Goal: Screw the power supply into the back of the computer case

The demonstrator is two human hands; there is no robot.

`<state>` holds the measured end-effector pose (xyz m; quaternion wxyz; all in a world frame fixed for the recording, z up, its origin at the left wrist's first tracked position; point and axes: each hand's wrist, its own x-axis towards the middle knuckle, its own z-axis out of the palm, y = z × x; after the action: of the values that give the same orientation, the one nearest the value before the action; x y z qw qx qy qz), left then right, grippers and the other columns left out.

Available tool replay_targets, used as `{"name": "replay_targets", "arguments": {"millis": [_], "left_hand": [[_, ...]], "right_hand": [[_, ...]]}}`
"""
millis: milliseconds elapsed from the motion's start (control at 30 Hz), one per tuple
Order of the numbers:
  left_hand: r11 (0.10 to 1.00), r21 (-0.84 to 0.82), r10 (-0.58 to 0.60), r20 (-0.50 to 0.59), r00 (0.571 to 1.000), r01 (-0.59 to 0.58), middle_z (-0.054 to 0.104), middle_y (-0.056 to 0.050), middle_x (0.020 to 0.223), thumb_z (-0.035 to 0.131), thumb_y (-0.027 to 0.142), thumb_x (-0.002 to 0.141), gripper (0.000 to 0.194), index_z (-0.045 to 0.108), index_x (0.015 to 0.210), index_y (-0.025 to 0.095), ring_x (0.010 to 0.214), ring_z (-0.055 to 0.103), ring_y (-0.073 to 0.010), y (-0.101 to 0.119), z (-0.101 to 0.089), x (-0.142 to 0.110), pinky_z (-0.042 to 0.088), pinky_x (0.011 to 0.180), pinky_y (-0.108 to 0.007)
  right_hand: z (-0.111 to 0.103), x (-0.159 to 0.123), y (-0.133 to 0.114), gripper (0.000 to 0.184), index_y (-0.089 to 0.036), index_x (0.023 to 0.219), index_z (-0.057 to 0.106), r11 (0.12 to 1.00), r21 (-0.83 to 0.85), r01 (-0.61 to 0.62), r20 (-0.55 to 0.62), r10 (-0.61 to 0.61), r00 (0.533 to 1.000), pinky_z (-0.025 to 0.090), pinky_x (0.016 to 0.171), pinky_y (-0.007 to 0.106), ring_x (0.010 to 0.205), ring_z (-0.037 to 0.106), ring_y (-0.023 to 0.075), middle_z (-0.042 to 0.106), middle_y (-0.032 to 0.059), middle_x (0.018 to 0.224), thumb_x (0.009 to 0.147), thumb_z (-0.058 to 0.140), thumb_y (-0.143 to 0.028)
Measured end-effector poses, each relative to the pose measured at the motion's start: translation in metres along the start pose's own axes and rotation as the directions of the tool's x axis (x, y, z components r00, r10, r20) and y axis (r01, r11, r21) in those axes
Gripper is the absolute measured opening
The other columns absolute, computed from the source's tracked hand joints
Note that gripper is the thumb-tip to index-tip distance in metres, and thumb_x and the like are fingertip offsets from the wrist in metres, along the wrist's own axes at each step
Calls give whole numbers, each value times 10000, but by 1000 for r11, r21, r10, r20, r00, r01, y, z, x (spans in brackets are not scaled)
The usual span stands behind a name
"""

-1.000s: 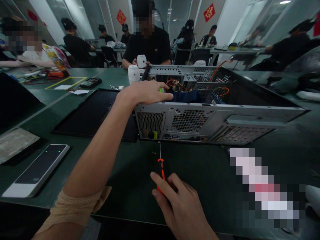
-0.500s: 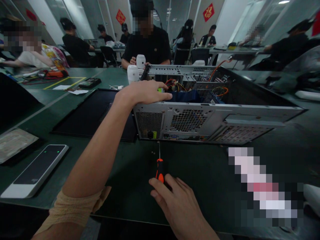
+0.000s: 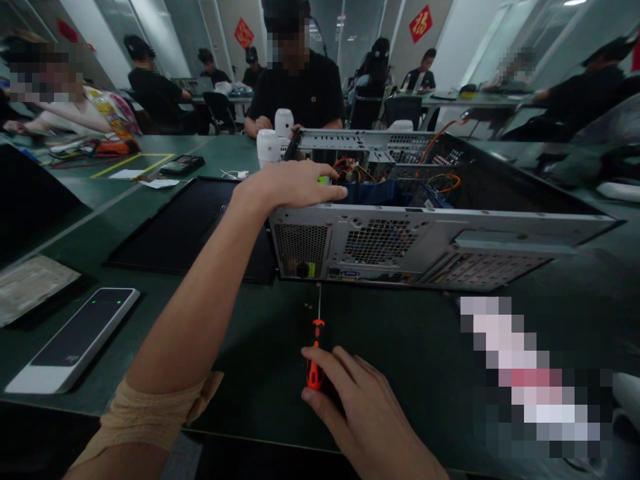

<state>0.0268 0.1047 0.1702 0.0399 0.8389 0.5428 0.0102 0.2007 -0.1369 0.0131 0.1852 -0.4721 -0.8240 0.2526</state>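
Note:
An open computer case (image 3: 440, 230) lies on its side, its rear panel facing me and cables showing inside. My left hand (image 3: 293, 183) rests flat over its upper edge at the left corner, fingers stretched out. Below, my right hand (image 3: 360, 397) has thumb and index finger around the handle of an orange and black screwdriver (image 3: 315, 373). The shaft points away from me and its tip is close to the panel's lower edge; whether it touches cannot be made out. Tiny screws (image 3: 309, 307) lie left of the shaft.
A black side panel (image 3: 165, 230) lies left of the case. Nearer are a white device with a dark top (image 3: 75, 340) and a hard drive (image 3: 37, 287). A blurred-out item (image 3: 525, 373) lies at right. Across the table sits a person (image 3: 300, 87) beside white cameras (image 3: 270, 143).
The screwdriver handle has turned, showing more orange. My right thumb has moved apart from the index finger, lower along the handle. My left hand stays on the case.

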Motion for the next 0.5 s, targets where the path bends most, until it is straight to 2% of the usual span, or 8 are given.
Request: {"name": "replay_targets", "arguments": {"millis": [100,167,333,500], "left_hand": [[1000,5,-1,8,1000,1,549,-45,1613,349,770,957,823,470,1618,295,1431,557,-348,0,0,0,382,1210,-471],[1000,9,-5,7,1000,5,551,-46,1612,344,779,954,824,471,1616,306,1424,563,-353,0,0,1,393,1200,-485],[1000,14,-5,9,1000,5,561,-46,1601,349,779,956,815,476,1612,312,1414,572,-350,0,0,2,396,1196,-483],[1000,1,-4,22,1000,3,522,-51,1637,351,771,964,821,455,1627,299,1442,539,-374,0,-1,0,366,1216,-498]], "right_hand": [[1,1,-1,568,-389,1492,537,998,-52,41,-5,-42,999,664,808,394,934,725,211,637,29,1079,993,694,-168],[1,1,-1,587,-385,1474,568,997,-51,58,-26,-59,998,655,747,350,890,702,192,588,30,1056,968,706,-121],[0,-2,2,513,-317,1425,613,998,8,65,-42,-64,997,647,773,311,932,693,176,586,55,1147,967,717,-111],[4,-1,5,432,-289,1345,638,995,-39,93,-93,-96,991,651,805,323,944,727,194,652,31,1100,956,756,-141]]}}
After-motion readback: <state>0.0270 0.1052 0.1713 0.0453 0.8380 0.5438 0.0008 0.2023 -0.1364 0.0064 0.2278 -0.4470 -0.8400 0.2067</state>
